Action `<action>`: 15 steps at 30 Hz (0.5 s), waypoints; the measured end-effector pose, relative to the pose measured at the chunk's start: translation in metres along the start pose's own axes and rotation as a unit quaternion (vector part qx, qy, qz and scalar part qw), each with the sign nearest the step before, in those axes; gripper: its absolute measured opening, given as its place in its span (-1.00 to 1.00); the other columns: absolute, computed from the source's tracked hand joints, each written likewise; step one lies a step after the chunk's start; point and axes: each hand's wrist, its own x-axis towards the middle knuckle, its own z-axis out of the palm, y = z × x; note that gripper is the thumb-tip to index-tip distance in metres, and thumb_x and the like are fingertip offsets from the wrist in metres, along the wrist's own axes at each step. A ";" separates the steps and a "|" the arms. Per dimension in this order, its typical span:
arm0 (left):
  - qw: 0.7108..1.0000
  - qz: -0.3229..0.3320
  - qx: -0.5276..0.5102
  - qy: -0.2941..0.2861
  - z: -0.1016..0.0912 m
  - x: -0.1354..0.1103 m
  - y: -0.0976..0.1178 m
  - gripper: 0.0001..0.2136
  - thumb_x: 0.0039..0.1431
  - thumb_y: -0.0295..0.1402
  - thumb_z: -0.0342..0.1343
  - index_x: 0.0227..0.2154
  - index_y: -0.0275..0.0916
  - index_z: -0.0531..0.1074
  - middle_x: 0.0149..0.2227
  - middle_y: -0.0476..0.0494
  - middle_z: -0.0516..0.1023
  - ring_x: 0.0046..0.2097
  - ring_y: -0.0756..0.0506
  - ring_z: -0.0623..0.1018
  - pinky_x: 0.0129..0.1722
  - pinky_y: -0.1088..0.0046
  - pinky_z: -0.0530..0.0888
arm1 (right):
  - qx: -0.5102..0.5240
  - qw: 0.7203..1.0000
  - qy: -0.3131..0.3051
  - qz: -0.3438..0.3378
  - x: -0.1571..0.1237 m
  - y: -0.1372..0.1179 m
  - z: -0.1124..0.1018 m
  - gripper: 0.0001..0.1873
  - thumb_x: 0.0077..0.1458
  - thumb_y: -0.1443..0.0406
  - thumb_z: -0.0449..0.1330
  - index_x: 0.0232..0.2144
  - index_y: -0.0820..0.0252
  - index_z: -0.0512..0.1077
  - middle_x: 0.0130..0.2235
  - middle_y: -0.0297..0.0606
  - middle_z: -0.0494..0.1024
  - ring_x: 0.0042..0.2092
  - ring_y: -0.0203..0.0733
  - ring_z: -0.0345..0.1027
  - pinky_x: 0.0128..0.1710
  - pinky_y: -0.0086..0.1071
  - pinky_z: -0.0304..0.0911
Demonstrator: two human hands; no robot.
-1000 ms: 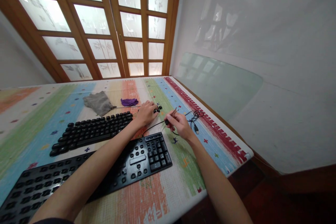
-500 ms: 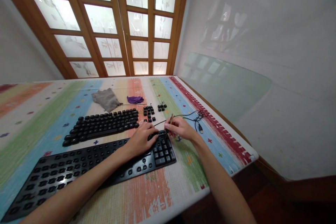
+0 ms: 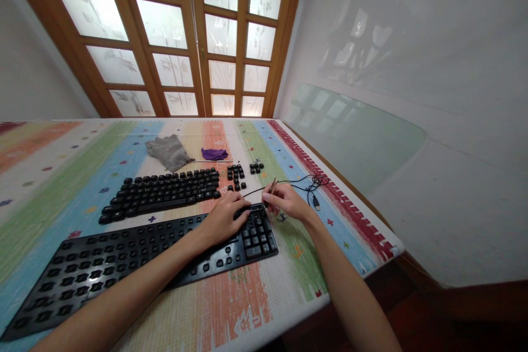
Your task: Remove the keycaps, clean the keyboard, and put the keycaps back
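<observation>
A black keyboard [image 3: 152, 256] lies slanted on the table, most of its left and middle keycaps off; its number pad [image 3: 258, 234] still has keys. My left hand [image 3: 225, 217] rests on its upper right part, thumb spread from the fingers, pressing it down and holding nothing visible. At the top right corner, my right hand [image 3: 284, 201] pinches a thin brownish tool that looks like tweezers [image 3: 273, 185]. The tool's lower end is hidden by the fingers near the keyboard's edge. Behind the keyboard, removed keycaps [image 3: 165, 193] stand in rows, with smaller groups of keycaps [image 3: 236, 173] beside them.
A grey cloth [image 3: 168, 152] and a purple cloth [image 3: 214, 154] lie farther back, with a thin rod [image 3: 212, 161] near them. The keyboard's cable [image 3: 315, 181] is coiled at the right, USB plug [image 3: 315, 202] included. The striped tablecloth [image 3: 350, 231] ends beside a white wall.
The view has shifted slightly. Both hands keep nearly the same place on the keyboard, and the tool in my right hand is tilted a little more to the right.
</observation>
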 end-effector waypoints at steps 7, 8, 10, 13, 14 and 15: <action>1.000 -0.002 -0.002 0.003 0.001 -0.001 0.000 -0.82 0.27 -0.36 0.03 -0.18 -0.23 0.51 -0.18 -0.19 0.49 -0.10 -0.15 0.45 -0.05 0.25 0.42 | 0.001 0.997 -0.070 0.018 0.001 -0.002 0.008 -0.57 0.08 -0.03 0.22 -0.41 0.25 0.43 -0.58 -0.36 0.45 -0.59 -0.33 0.31 -0.59 -0.48 0.23; 1.000 -0.002 -0.001 0.001 0.002 -0.001 -0.001 -0.81 0.27 -0.36 0.02 -0.18 -0.23 0.52 -0.18 -0.18 0.49 -0.10 -0.15 0.45 -0.05 0.26 0.42 | -0.006 0.996 -0.086 0.010 0.001 -0.003 0.009 -0.59 0.08 -0.02 0.22 -0.41 0.25 0.44 -0.57 -0.36 0.45 -0.58 -0.33 0.31 -0.59 -0.48 0.23; 1.000 0.000 0.003 0.000 0.002 -0.001 -0.001 -0.81 0.28 -0.37 0.02 -0.19 -0.23 0.52 -0.19 -0.18 0.49 -0.10 -0.14 0.45 -0.05 0.26 0.41 | -0.030 0.992 -0.119 -0.017 0.001 -0.005 0.010 -0.62 0.06 0.01 0.25 -0.41 0.25 0.48 -0.57 -0.38 0.44 -0.56 -0.34 0.29 -0.56 -0.48 0.23; 1.000 0.002 0.006 0.003 0.003 -0.001 -0.002 -0.82 0.28 -0.37 0.03 -0.19 -0.23 0.51 -0.19 -0.18 0.50 -0.10 -0.15 0.45 -0.04 0.26 0.41 | -0.072 0.984 -0.154 -0.057 0.001 -0.008 0.010 -0.64 0.04 0.03 0.28 -0.43 0.26 0.53 -0.56 -0.37 0.44 -0.51 -0.34 0.27 -0.50 -0.47 0.21; 1.000 0.003 0.005 0.003 0.003 -0.001 -0.002 -0.82 0.28 -0.37 0.03 -0.18 -0.23 0.51 -0.18 -0.18 0.50 -0.09 -0.15 0.45 -0.03 0.25 0.41 | -0.078 0.983 -0.154 -0.060 0.001 -0.009 0.010 -0.63 0.03 0.03 0.28 -0.43 0.26 0.53 -0.56 -0.37 0.44 -0.51 -0.34 0.26 -0.49 -0.47 0.20; 1.000 0.003 0.005 0.002 0.002 -0.001 -0.002 -0.82 0.28 -0.37 0.03 -0.18 -0.23 0.51 -0.18 -0.18 0.50 -0.09 -0.15 0.45 -0.03 0.25 0.41 | -0.077 0.985 -0.145 -0.056 0.001 -0.008 0.010 -0.62 0.04 0.02 0.28 -0.42 0.26 0.53 -0.56 -0.37 0.44 -0.51 -0.34 0.26 -0.50 -0.47 0.19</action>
